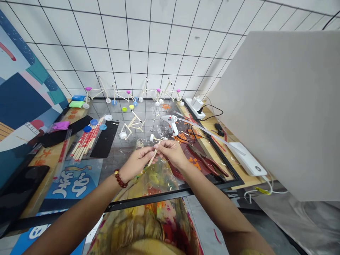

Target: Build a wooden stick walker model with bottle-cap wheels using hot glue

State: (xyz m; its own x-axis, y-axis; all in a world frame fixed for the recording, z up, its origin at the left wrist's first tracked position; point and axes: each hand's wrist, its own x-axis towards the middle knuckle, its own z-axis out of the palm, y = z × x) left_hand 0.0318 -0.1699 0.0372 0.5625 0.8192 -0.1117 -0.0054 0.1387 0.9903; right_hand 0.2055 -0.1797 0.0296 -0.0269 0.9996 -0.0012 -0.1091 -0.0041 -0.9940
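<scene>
My left hand (135, 162) and my right hand (172, 152) meet over the glass tabletop, both closed on a short pale wooden stick (152, 159). It slants down and to the left between my fingertips. Just beyond my fingers is another small stick piece (158, 139) with a white cap (152, 137) at its left end; whether it touches my fingers I cannot tell. A little farther off stands a stick frame (134, 122) with a white cap at its foot. The white glue gun (170, 122) lies beyond my right hand, a clear glue stick trailing from its back.
Several bicycle-like stick models (99, 92) line the wall. Wrapped chopsticks (86, 141) and blue caps (87, 129) lie left on black sheets (105, 140). Red-handled pliers (207, 161), a power strip (195, 108) and a white power bank (247, 159) are right. A phone (22, 191) lies near left.
</scene>
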